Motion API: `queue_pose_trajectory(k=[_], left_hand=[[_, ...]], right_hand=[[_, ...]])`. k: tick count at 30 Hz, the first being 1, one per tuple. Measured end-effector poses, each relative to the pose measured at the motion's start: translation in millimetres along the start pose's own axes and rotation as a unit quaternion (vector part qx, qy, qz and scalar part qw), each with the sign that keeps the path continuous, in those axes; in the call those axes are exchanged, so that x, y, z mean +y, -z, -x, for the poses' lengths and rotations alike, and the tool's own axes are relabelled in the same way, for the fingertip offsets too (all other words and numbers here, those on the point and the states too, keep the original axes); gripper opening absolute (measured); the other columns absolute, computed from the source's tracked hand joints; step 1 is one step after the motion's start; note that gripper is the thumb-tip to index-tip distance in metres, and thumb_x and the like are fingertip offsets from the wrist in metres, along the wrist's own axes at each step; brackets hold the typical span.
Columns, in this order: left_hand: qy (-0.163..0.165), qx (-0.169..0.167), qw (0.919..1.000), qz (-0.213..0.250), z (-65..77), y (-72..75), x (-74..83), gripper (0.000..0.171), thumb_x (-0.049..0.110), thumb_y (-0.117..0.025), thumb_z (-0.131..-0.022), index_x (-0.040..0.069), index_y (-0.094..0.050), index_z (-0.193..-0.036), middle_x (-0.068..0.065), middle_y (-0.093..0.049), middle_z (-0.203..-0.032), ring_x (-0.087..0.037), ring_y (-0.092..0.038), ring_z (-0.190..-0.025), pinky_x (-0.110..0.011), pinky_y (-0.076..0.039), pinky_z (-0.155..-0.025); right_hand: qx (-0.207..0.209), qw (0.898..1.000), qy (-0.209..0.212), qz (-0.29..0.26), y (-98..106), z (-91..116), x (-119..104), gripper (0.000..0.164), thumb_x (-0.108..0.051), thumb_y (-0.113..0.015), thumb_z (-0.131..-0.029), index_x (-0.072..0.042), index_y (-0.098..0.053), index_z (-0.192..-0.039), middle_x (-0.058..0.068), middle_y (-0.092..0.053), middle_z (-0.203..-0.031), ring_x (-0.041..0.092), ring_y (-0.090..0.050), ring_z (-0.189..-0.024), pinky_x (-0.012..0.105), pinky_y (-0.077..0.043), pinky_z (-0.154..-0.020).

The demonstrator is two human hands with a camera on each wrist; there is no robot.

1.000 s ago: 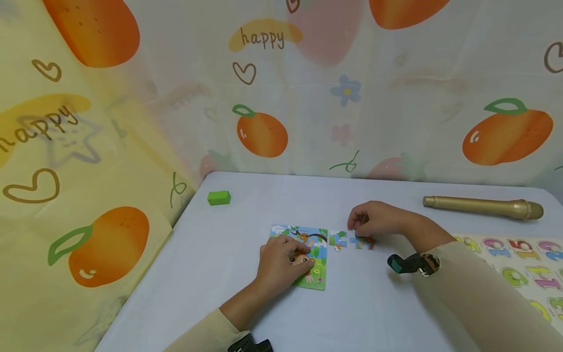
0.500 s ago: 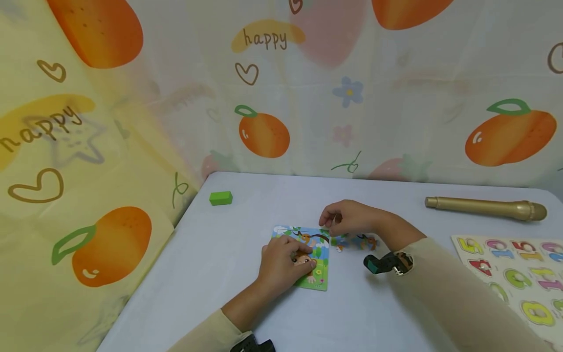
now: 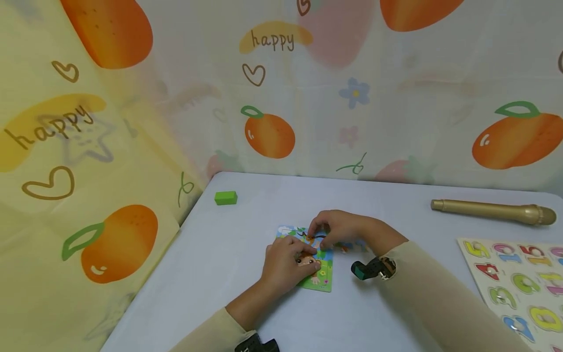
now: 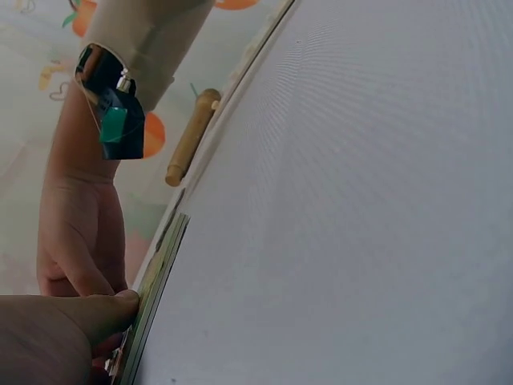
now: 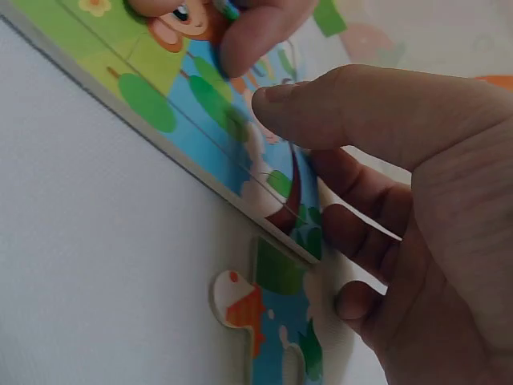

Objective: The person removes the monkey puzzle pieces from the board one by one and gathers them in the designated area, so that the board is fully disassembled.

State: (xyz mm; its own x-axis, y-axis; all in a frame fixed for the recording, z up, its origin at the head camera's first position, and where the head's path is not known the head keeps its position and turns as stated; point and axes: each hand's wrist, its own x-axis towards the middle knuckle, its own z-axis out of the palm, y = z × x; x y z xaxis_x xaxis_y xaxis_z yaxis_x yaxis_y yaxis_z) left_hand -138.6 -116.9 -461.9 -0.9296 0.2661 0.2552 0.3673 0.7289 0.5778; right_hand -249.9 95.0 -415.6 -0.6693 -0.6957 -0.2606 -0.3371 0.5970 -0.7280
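Note:
A picture puzzle board [image 3: 326, 276] with a cartoon monkey lies on the white table. My left hand [image 3: 283, 264] rests on its left part, with thumb and index tips on the picture either side of the monkey's face. Over the board's top right part is my right hand [image 3: 340, 230]. In the right wrist view, its thumb [image 5: 300, 112] overlaps the picture and the other fingers reach past the top edge. Just off the board's right side lies a loose jigsaw piece [image 5: 280, 277], mostly hidden by the right hand in the head view.
A green block [image 3: 226, 198] stands at the back left. At the back right lies a gold microphone [image 3: 492, 211], with a number puzzle board [image 3: 506, 283] at the right front. A patterned cloth [image 3: 308, 107] hangs behind the table.
My right hand has moved left from the loose pieces beside the board to over the board's top right part. My left hand stays on the board.

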Motion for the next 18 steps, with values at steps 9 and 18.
queue_pose_trajectory(k=[9, 18], left_hand=[[0.003, 0.002, 1.0, -0.003, 0.6, -0.6, 1.4, 0.025, 0.034, -0.091, -0.084, 0.024, -0.085, -0.107, 0.009, -0.068, -0.105, -0.02, -0.059, -0.107, -0.046, -0.04, -0.09], [-0.02, -0.006, 0.9997, 0.015, -0.5, -0.3, -1.5, 0.025, 0.029, -0.091, -0.086, 0.019, -0.085, -0.108, 0.009, -0.069, -0.102, -0.013, -0.063, -0.097, -0.035, -0.047, -0.085]], right_hand=[[-0.005, 0.999, 0.031, 0.036, -2.8, -2.7, 0.7, 0.029, -0.006, -0.088, -0.084, -0.023, -0.081, -0.107, -0.003, -0.063, -0.121, 0.02, -0.055, -0.119, 0.049, -0.043, -0.109], [-0.001, 0.998, 0.037, 0.045, -4.2, -0.5, 1.1, 0.027, -0.006, -0.088, -0.084, -0.021, -0.081, -0.106, -0.003, -0.063, -0.119, 0.02, -0.054, -0.119, 0.049, -0.042, -0.111]])
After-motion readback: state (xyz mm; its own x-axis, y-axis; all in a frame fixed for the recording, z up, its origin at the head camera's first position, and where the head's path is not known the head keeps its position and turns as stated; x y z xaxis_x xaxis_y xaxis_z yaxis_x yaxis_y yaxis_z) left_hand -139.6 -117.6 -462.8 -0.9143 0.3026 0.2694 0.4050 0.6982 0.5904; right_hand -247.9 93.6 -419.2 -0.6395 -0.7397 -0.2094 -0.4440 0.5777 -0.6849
